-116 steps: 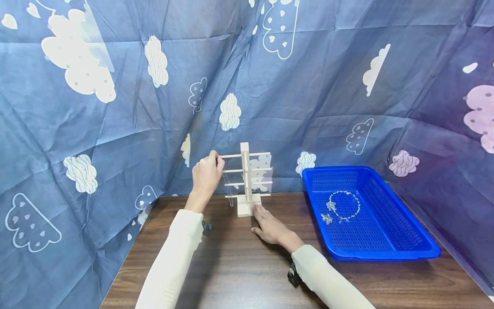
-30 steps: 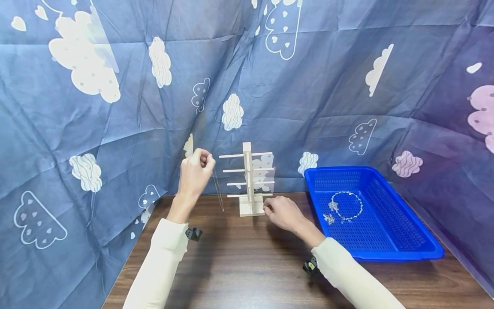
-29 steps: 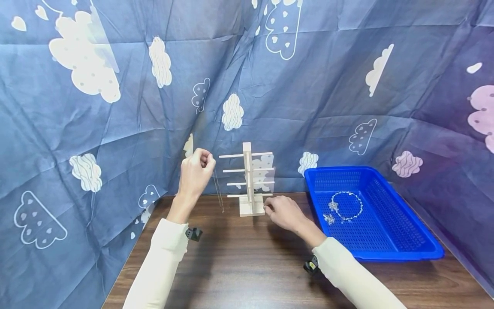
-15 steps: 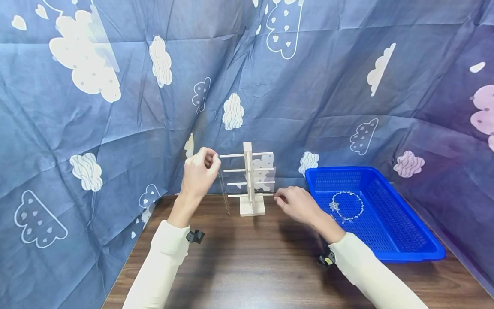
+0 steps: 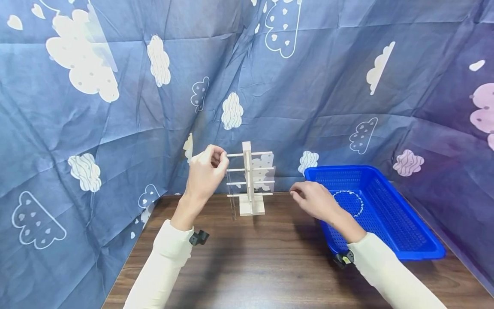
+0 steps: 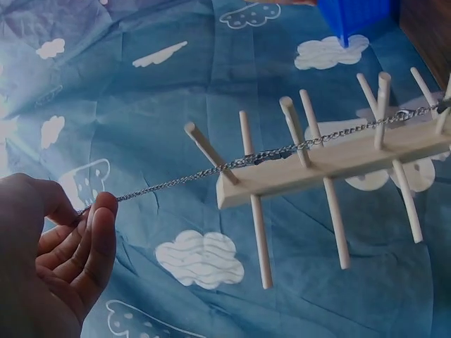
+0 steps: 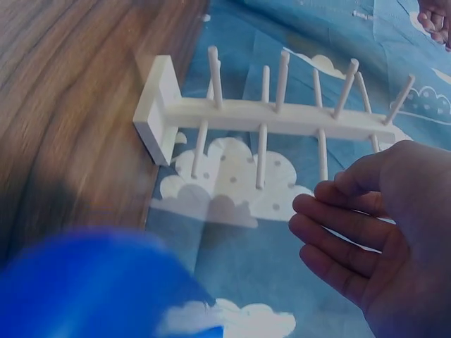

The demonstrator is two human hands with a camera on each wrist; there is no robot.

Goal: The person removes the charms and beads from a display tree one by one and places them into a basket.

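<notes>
My left hand (image 5: 206,171) pinches a thin silver chain necklace (image 6: 187,178) between thumb and fingertips. The chain hangs down in front of the left pegs of a pale wooden peg stand (image 5: 247,176), which stands upright on the table. Whether the chain touches a peg cannot be told. My right hand (image 5: 314,199) is over the left edge of the blue plastic basket (image 5: 343,168), its fingers loosely bent and nothing between them in the right wrist view. Inside the basket lies a loop of light beads (image 5: 362,201), partly hidden by the right hand.
The stand and basket rest on a brown wooden table (image 5: 247,266). Behind them hangs a blue curtain (image 5: 308,86) with white cloud prints, close to the table's far edge. The basket takes up the table's right side.
My left hand first left the stand's top left peg with the chain, then moved back right toward the pegs. My right hand left the stand's base and moved right to the basket.
</notes>
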